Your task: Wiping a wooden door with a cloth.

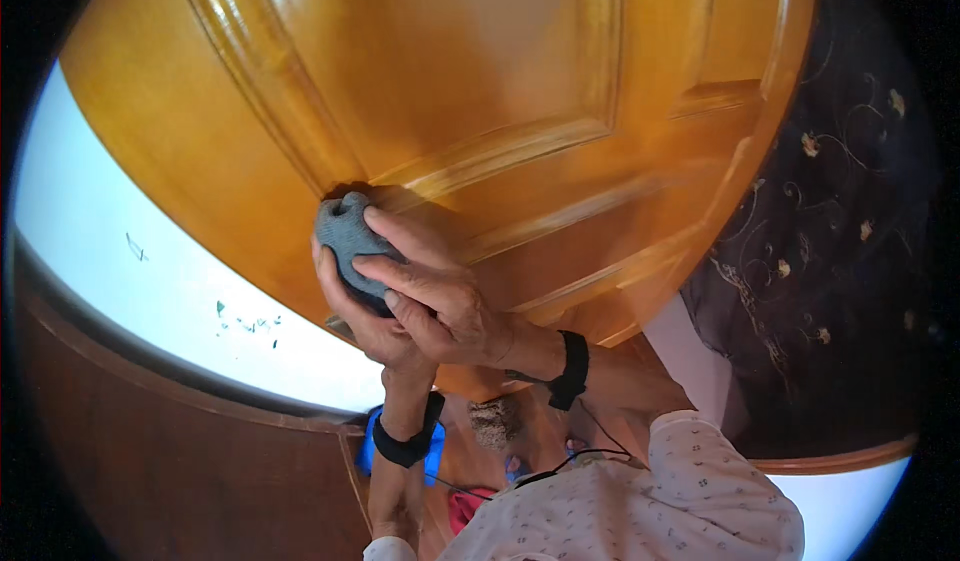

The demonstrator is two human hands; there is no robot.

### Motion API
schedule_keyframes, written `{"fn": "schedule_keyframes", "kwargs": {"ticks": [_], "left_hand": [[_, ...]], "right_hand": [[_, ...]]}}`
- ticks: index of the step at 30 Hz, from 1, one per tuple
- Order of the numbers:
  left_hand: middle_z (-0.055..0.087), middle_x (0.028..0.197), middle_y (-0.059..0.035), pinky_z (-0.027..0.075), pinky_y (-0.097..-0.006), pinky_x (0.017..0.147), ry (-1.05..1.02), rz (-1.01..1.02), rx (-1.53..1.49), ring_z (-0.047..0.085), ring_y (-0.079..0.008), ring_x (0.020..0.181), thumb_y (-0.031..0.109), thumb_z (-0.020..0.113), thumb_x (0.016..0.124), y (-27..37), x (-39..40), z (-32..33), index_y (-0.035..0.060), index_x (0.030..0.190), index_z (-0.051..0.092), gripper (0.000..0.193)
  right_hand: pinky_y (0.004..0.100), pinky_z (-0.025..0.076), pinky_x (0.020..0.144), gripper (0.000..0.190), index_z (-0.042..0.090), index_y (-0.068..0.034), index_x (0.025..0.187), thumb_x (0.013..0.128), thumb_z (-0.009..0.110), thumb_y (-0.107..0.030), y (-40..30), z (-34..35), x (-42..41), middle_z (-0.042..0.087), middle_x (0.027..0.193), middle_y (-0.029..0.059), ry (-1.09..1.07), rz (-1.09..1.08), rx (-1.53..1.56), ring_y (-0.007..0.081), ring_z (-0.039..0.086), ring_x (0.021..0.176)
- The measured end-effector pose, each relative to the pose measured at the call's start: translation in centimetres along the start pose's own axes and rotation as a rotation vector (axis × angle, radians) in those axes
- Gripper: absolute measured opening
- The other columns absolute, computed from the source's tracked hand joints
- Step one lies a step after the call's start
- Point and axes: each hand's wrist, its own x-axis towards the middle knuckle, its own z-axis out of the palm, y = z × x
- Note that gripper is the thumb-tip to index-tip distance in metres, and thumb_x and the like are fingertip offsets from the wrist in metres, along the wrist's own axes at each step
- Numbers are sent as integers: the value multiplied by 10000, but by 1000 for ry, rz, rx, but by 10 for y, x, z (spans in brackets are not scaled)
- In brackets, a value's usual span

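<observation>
A bunched grey cloth [351, 242] is held between both hands in front of a glossy, panelled wooden door [465, 50]. My left hand [367, 328] cups it from the left and below, its fingers partly behind the cloth. My right hand [439, 291] presses on it from the right with bent fingers. The top of the cloth lies at the lower left corner of a raised panel moulding; whether it touches the wood cannot be told for certain. Each wrist wears a black strap.
A dark curtain with a floral pattern [817, 208] hangs at the right. At the left are a white wall [187, 276] with small marks and a brown wooden surface [187, 471]. A blue container [433, 456], a brown textured mat [493, 422] and a red item [466, 507] lie low down.
</observation>
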Motion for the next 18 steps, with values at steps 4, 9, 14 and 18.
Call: {"fn": "schedule_keyframes", "kwargs": {"ticks": [4, 9, 14, 18], "left_hand": [[206, 1334, -288, 175, -495, 1012, -126, 208, 259, 203, -420, 1250, 213, 451, 864, 14, 2, 21, -95, 1276, 212, 568], [218, 1347, -234, 152, -451, 1027, -209, 275, 239, 215, -382, 1251, 266, 393, 891, 27, -9, 75, -47, 1297, 198, 549], [219, 1361, -222, 171, -450, 1024, -373, 275, -62, 234, -370, 1251, 259, 444, 869, 46, -9, 130, -1, 1299, 226, 547], [241, 1335, -264, 183, -458, 1020, -460, 354, -102, 231, -406, 1246, 172, 547, 804, 71, 10, 148, -7, 1258, 290, 552]], "right_hand": [[399, 325, 962, 332, 537, 40, 1082, 752, 502, 38, -9, -29, -4, 374, 1256, 289, 80, 19, -172, 393, 399, 1163], [409, 307, 979, 295, 526, 60, 1074, 794, 484, -27, -13, -83, -24, 349, 1292, 255, 178, 158, -323, 381, 377, 1181], [361, 319, 965, 288, 540, 57, 1071, 791, 479, 25, -21, -129, -36, 345, 1312, 235, 404, 217, -194, 321, 373, 1207], [346, 322, 962, 266, 561, 56, 1041, 784, 492, 52, -20, -166, -20, 364, 1310, 214, 595, 121, -255, 298, 385, 1202]]}}
